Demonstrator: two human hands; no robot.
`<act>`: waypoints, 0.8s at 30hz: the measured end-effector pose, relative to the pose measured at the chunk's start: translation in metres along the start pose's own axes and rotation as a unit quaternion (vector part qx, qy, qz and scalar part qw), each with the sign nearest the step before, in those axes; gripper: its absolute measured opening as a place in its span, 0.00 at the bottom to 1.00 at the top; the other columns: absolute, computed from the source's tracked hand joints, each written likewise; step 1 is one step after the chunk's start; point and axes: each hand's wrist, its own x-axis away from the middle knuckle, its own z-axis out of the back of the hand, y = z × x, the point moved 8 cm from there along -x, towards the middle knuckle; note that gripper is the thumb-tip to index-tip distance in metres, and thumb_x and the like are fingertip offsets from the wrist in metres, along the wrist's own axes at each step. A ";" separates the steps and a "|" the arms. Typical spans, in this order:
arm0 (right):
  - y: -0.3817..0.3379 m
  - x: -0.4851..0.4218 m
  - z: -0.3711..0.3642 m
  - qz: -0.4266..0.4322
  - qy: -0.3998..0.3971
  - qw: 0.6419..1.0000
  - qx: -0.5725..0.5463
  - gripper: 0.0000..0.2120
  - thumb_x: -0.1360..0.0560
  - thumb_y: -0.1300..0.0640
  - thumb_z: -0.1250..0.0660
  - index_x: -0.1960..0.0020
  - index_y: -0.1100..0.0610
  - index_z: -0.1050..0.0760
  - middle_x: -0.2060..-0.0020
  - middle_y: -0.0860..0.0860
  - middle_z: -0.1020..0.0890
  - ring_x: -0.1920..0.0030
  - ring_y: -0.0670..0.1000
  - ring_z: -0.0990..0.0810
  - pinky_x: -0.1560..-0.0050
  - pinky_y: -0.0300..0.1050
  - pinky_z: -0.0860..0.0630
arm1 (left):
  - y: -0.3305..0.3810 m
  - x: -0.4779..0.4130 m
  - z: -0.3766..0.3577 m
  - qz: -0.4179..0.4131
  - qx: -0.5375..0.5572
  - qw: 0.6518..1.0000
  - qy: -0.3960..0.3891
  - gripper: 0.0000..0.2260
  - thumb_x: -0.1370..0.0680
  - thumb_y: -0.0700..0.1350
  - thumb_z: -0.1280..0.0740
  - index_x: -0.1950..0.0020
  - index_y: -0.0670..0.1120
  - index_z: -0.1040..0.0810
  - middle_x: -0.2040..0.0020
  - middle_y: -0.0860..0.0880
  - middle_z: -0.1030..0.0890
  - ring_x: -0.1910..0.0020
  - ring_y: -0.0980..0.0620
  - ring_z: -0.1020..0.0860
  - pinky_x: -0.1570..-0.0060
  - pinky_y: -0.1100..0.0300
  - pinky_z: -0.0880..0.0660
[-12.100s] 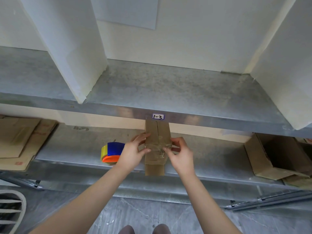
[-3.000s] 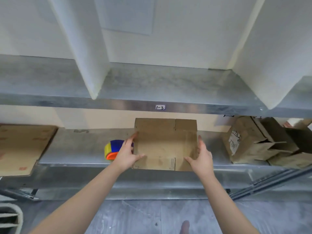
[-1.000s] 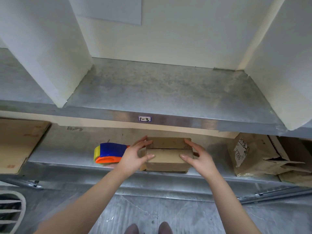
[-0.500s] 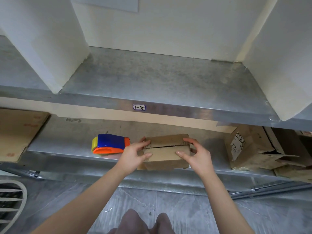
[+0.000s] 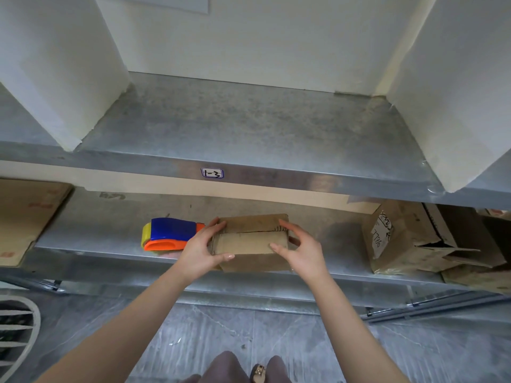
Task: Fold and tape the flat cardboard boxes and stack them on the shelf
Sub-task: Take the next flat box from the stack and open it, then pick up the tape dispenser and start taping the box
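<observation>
The upper metal shelf (image 5: 249,125) fills the middle of the frame, bounded by white dividers (image 5: 69,78) at upper left and upper right. Below it, the lower shelf (image 5: 96,233) runs across the frame. Flat cardboard sheets (image 5: 25,214) lie at its far left, and opened, crumpled boxes (image 5: 409,239) sit at its right end.

The cardboard box (image 5: 249,244) stands at the centre of the frame on the front edge of the lower shelf. Its top flaps are folded down, with a seam running left to right.

The box lies between the two hands, one at each short end. The left hand (image 5: 199,250) grips the left end, with its thumb over the near flap and its fingers on the far one. The right hand (image 5: 301,252) curls round the right end, thumb tip on the near flap.

A blue, orange and yellow tape dispenser (image 5: 168,233) lies just left of the box, beside the left hand. A small label (image 5: 212,173) reading "1-3" sits on the upper shelf's front lip.
</observation>
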 end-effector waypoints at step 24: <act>0.045 -0.016 0.001 -0.001 0.029 1.000 0.004 0.26 0.24 0.52 0.30 0.28 0.48 0.31 0.30 0.47 0.28 0.31 0.48 0.30 0.29 0.48 0.32 | 0.009 -0.039 -0.028 -0.043 -0.064 0.997 -0.022 0.22 0.22 0.55 0.33 0.29 0.55 0.29 0.28 0.66 0.39 0.30 0.62 0.36 0.37 0.74 0.39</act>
